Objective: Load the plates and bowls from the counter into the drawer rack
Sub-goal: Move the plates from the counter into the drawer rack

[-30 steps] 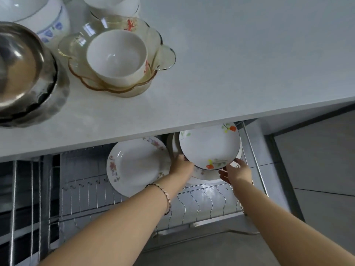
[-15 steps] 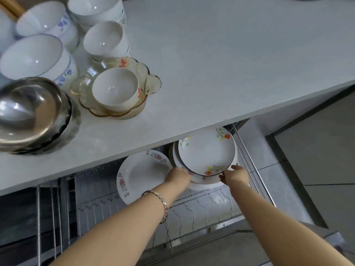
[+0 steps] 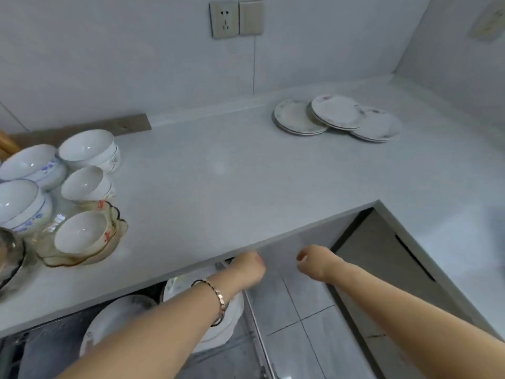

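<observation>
- Fingers of the left hand (image 3: 247,268) and right hand (image 3: 311,261) curl loosely and pinch nothing; half a second ago both steadied a flowered plate in the drawer rack (image 3: 254,318).
- Both hands now sit just under the worktop (image 3: 218,170) front edge, clear of the racked plates (image 3: 218,321) (partly hidden by the left forearm).
- That plate looks delivered, so a fresh pick-up likely comes next.
- Far across the worktop from that edge, to the right, lie the stacked plates (image 3: 336,116).
- At the worktop's left end wait the bowls (image 3: 84,184), one inside a glass dish (image 3: 79,236).
</observation>
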`<action>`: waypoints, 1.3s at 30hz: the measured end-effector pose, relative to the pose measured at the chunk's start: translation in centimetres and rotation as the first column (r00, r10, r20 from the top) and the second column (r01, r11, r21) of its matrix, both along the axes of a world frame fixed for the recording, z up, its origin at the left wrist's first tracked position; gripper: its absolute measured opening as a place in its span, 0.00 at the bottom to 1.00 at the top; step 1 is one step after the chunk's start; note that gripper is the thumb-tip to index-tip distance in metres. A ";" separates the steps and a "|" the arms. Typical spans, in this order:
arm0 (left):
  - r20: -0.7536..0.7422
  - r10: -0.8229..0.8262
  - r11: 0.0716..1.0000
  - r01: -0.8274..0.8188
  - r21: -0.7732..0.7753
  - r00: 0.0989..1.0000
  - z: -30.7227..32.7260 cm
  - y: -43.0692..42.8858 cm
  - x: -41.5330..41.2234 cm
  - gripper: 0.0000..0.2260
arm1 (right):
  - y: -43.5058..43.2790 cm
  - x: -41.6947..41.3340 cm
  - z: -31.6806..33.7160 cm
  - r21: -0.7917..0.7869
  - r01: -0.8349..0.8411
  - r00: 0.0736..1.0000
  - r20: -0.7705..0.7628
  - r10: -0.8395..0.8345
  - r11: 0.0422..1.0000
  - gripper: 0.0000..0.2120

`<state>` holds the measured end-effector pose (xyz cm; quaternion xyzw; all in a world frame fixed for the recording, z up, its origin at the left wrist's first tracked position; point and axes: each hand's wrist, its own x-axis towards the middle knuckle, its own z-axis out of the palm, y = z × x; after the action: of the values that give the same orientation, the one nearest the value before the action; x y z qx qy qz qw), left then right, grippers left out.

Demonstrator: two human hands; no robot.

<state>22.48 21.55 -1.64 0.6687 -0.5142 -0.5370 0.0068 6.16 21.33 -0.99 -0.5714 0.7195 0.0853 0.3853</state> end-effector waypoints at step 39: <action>-0.152 0.350 0.925 -0.366 -0.100 0.924 -0.9 -54.6 -29.3 0.16 | -48.1 -32.4 -0.5 -0.015 0.784 0.594 0.312 -0.742 0.621 0.27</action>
<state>-6.86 -33.08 -2.57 0.7129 -0.4146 -0.5358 0.1810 -26.20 -26.81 -1.54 -0.2407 0.8380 -0.2230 0.4360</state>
